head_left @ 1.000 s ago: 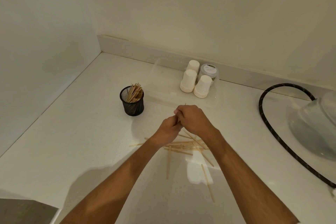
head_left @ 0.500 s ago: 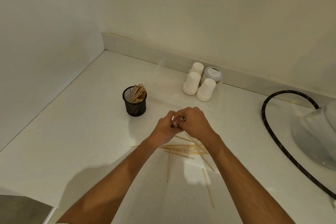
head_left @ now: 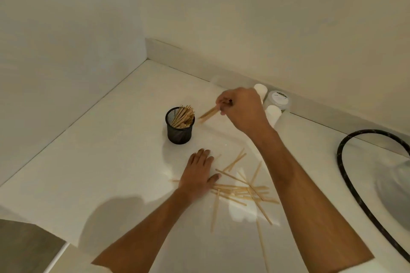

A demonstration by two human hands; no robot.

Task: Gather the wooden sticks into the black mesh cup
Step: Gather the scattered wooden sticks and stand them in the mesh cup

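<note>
Pinching a few wooden sticks [head_left: 208,114] in right hand [head_left: 241,109] fingers beside black mesh cup [head_left: 179,126], left hand [head_left: 197,173] flat, empty

Desk [head_left: 111,173]: smooth white surface, slight gloss, soft reflections seen. Black mesh cup [head_left: 179,133]: fine perforated mesh, matt, looks like metal. Wooden sticks [head_left: 240,190]: pale bare wood, flat, matt. Small white cups [head_left: 273,114]: matt, paper-like. Round tub [head_left: 279,100]: translucent plastic with a printed lid. Hose [head_left: 352,186]: black, braided weave, dull sheen. Walls painted matt.
</note>
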